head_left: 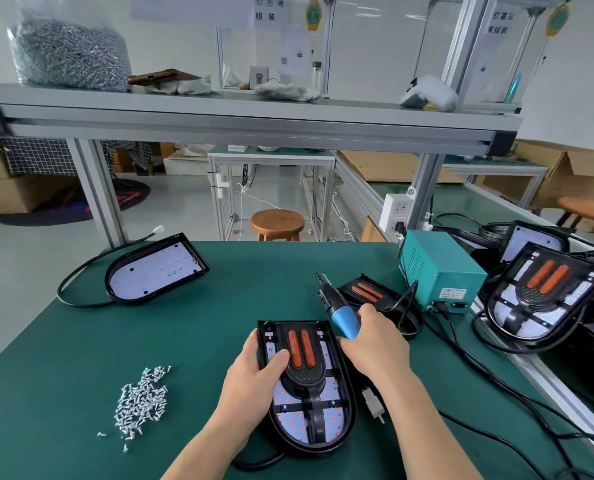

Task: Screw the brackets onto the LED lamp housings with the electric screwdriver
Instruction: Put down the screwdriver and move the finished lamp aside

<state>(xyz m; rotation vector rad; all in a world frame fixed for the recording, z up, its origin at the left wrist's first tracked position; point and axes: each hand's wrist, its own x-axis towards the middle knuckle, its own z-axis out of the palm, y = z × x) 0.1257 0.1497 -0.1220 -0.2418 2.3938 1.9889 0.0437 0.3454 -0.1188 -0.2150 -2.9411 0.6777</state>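
A single wide-angle view from the person's head looks forward and down over the green tabletop. Both forearms reach in from the bottom edge, close to the lens. An overhead shelf and the room beyond fill the upper half.

Bare left hand, bare right hand — bare forearms.

Both forearms reach in from the tabletop's near edge. Left hand clasps lamp housing, thumb on top; right hand fisted round screwdriver.
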